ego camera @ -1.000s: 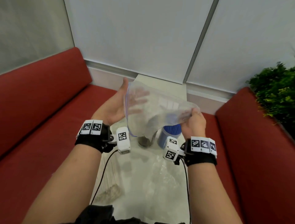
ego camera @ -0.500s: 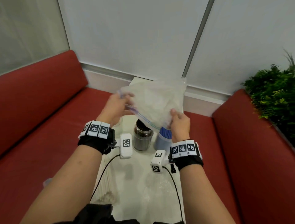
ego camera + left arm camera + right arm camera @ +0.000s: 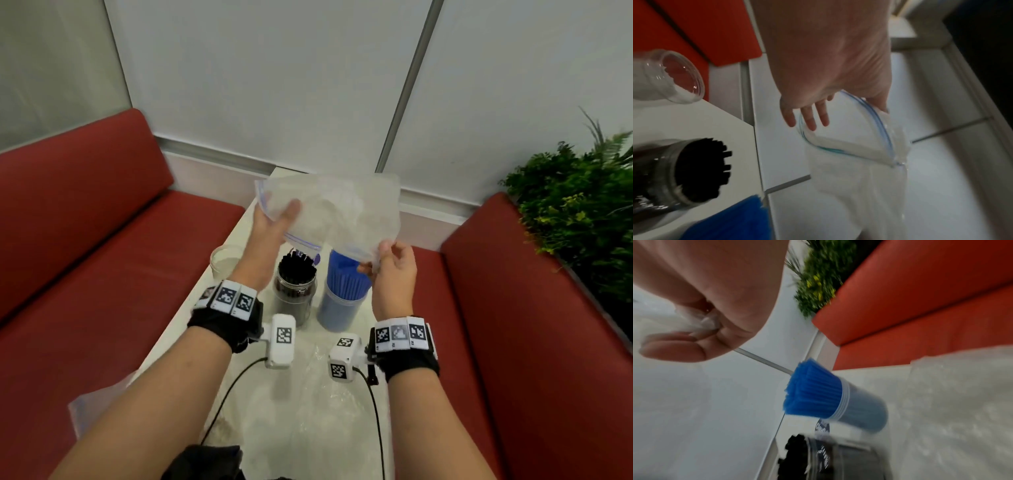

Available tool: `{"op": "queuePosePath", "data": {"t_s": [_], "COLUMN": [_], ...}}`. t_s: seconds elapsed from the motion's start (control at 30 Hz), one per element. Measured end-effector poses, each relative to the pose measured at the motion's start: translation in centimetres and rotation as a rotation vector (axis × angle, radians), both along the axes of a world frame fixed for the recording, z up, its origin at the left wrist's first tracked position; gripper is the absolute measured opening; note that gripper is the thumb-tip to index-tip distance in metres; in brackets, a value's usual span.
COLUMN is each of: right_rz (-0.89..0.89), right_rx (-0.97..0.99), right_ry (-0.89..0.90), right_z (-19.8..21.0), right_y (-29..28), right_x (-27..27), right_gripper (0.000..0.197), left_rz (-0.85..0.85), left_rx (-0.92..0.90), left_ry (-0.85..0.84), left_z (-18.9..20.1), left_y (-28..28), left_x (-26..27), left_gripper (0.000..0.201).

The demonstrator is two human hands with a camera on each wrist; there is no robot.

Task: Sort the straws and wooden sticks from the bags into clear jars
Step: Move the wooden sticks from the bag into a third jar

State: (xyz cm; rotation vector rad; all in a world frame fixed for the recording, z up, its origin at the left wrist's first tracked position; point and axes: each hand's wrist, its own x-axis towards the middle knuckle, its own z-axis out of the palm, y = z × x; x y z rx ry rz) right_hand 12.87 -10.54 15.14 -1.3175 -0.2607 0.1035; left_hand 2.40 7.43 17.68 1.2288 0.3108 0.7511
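Observation:
I hold an empty-looking clear zip bag (image 3: 342, 209) in the air with both hands, its blue-striped mouth tilted down over two jars. My left hand (image 3: 274, 222) grips the mouth's rim, thumb outside; the left wrist view shows its fingers (image 3: 812, 116) inside the bag (image 3: 855, 162). My right hand (image 3: 387, 260) pinches the mouth's other corner, the plastic bunched between its fingers (image 3: 674, 344). Below stand a jar of black straws (image 3: 296, 291) and a jar of blue straws (image 3: 344, 294). An empty clear jar (image 3: 224, 262) stands to their left.
The jars stand on a narrow white table (image 3: 363, 329) between two red sofas (image 3: 85, 274). A crumpled clear bag (image 3: 325, 394) lies on the table near me, and another bag's corner (image 3: 89, 411) shows by my left forearm. A green plant (image 3: 575, 212) stands at the right.
The bag was turned from mouth facing left to mouth down over the jars. My left hand went from lying flat against it to gripping the rim. My right hand shifted to the mouth's corner.

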Motion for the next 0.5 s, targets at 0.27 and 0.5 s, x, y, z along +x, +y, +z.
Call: {"op": "queuePosePath", "data": {"t_s": [0.27, 0.5], "right_rz": [-0.382, -0.412], "right_rx": [-0.206, -0.323], "right_ry": [-0.173, -0.292], "right_z": [0.8, 0.7], "right_y": [-0.5, -1.2], "right_x": [-0.5, -1.4], "right_gripper": [0.012, 0.025], "left_rz": [-0.685, 0.112], "left_rx": [-0.361, -0.244], "left_ry": [0.247, 0.165], "left_z": [-0.6, 1.1], "left_y": [-2.1, 0.1], "left_x": [-0.3, 0.9], "left_gripper": [0.062, 0.029]}}
